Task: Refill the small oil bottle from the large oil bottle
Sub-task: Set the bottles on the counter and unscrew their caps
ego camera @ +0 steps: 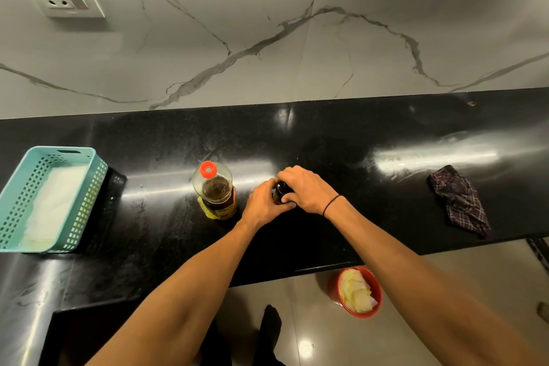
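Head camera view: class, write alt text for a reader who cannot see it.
Both hands, left hand and right hand, grip the small oil bottle on a black counter. Left of it stands the large oil bottle, its red cap on.

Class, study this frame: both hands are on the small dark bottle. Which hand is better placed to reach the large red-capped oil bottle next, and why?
The left hand: the large clear red-capped oil bottle stands just to its left; the right hand covers the small dark bottle from the far side.
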